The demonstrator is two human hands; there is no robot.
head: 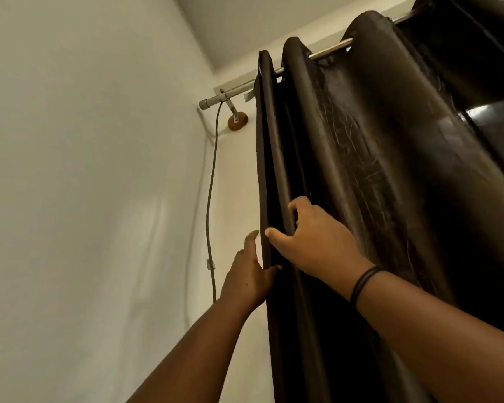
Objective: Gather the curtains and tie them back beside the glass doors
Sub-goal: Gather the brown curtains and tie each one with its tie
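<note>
Head view, and we're looking up: our right hand (309, 242) sits at the centre of the frame, fingers curled round a fold near the curtain's left edge, thumb pressed on the front of it. Our left hand (249, 274) comes in just below and to the left, fingers fairly straight, thumb tucked against the very edge of the fabric; we can't tell whether it truly pinches. A dark band (364, 282) circles our right wrist. Out from the hands, the dark brown curtain (376, 158) fills the right half, hanging in deep folds from a metal rod (233, 94) at upper centre. A grey cable (210, 193) drops from the rod's end down the pale wall (85, 170) on the left.
</note>
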